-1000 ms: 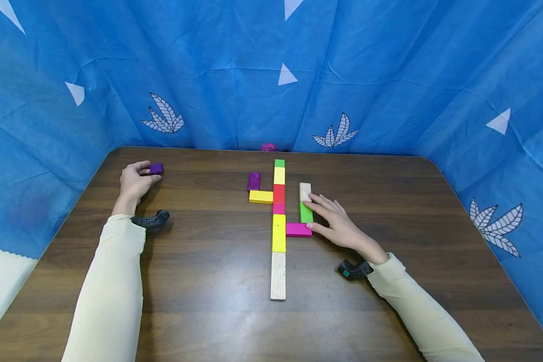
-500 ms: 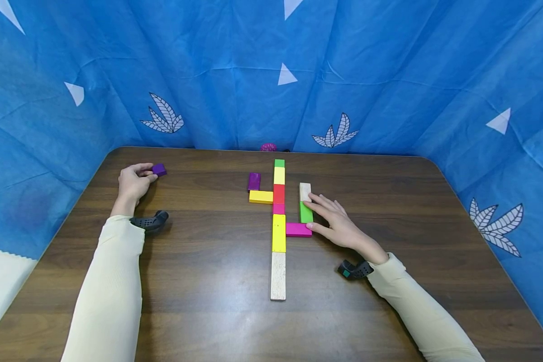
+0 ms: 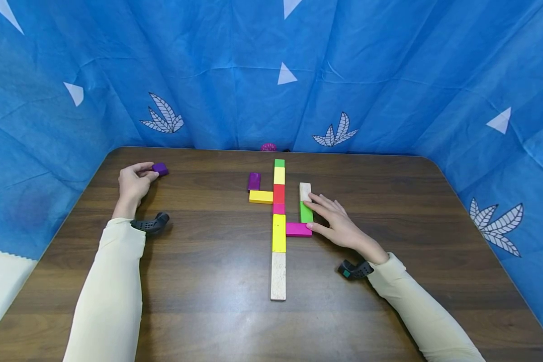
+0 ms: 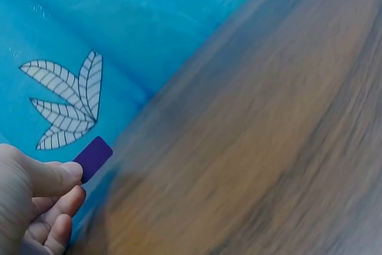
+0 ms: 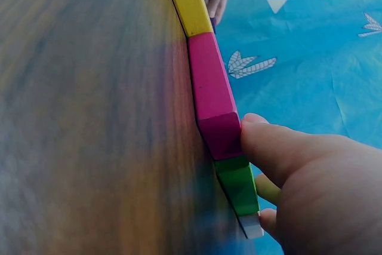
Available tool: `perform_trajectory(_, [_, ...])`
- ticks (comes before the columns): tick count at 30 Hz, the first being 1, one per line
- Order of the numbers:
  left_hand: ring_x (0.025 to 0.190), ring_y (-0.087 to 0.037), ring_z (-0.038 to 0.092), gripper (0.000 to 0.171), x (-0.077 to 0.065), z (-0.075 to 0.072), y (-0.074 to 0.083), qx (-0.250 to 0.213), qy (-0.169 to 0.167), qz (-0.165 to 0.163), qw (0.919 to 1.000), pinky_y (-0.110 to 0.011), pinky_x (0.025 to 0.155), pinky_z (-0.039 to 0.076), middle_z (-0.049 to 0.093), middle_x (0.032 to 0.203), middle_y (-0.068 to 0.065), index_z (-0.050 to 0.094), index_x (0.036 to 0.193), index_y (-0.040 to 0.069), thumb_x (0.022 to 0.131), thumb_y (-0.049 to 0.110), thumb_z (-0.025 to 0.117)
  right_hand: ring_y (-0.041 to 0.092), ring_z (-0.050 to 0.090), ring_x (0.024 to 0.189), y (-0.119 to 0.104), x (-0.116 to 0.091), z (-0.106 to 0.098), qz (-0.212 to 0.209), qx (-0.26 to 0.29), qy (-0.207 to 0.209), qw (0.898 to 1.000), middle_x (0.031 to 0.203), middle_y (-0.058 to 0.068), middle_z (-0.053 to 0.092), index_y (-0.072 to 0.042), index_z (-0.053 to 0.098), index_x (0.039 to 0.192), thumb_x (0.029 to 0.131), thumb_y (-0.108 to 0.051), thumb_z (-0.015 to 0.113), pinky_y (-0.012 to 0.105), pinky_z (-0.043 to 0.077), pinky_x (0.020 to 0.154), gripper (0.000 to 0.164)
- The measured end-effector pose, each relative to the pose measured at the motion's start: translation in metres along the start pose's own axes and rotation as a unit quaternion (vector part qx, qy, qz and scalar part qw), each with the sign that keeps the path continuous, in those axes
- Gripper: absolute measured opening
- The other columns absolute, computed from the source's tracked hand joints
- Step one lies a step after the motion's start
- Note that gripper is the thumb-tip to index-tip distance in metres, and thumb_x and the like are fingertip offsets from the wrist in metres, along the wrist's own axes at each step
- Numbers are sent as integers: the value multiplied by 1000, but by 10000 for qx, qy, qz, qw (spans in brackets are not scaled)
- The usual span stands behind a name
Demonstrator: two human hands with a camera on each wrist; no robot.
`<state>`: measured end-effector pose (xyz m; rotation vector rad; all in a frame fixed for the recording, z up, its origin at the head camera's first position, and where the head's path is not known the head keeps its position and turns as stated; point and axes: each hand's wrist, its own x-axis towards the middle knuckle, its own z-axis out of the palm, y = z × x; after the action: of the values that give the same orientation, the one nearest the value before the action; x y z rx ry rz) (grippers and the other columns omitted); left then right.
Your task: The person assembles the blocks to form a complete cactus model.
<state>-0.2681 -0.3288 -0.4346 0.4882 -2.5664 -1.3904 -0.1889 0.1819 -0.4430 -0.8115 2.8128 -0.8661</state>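
At the far left of the table, my left hand pinches a small purple block between thumb and fingers. In the left wrist view this purple block sticks out past the thumb tip. My right hand rests with loosely extended fingers along a short row of blocks. Its thumb touches the end of the magenta block, and its fingertips lie at the green block and the white block. In the right wrist view the thumb presses beside the magenta block.
A straight column of blocks runs down the middle, with a long white block at the near end and a yellow block above it. Left of the column lie a yellow block and a purple block. A blue curtain hangs behind the table.
The purple block in my left hand has turned a little and shifted slightly right between the fingers. My right hand and the laid blocks have stayed still.
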Motion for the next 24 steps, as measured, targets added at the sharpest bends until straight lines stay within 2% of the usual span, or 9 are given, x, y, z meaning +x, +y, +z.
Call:
perform_trajectory(4, [96, 3, 55, 44, -2, 8, 8, -603, 35, -62, 9982, -9, 83, 47, 59, 130, -12, 54, 139, 4, 96, 15, 61, 37, 17, 150, 0, 0, 0, 3, 10, 6, 10000, 162, 9, 25, -16, 42, 149, 95, -30, 63, 65, 3, 116, 60])
perform_trajectory(9, [88, 4, 54, 41, -7, 28, 28, -997, 29, 297, 9946, -6, 75, 45, 61, 113, -4, 58, 134, 1, 94, 9, 63, 37, 17, 150, 1, -1, 0, -23, 3, 9, 10000, 162, 8, 26, -16, 41, 150, 95, -31, 63, 66, 3, 116, 60])
perform_trajectory(13, [88, 1, 53, 38, -12, 47, 50, -1061, -163, 687, 9918, -7, 76, 44, 61, 113, -10, 60, 132, 1, 94, 7, 62, 37, 17, 149, 1, -1, 0, -44, 16, 28, 10000, 162, 8, 26, -16, 42, 149, 95, -32, 63, 66, 3, 116, 60])
perform_trajectory(18, [89, -6, 54, 37, -15, 73, 76, -1105, -454, 981, 9880, -11, 78, 45, 62, 113, -16, 62, 130, 2, 94, 5, 62, 37, 17, 150, 1, -1, 1, -46, -15, 52, 10000, 162, 8, 26, -17, 42, 149, 95, -32, 63, 66, 4, 116, 60])
perform_trajectory(24, [89, -13, 56, 35, -20, 106, 91, -1087, -729, 1173, 9844, -13, 74, 44, 65, 110, -20, 63, 128, 1, 93, 2, 63, 37, 18, 149, 1, 0, 1, -42, -10, 63, 10000, 162, 8, 26, -17, 42, 149, 94, -32, 64, 66, 4, 116, 61])
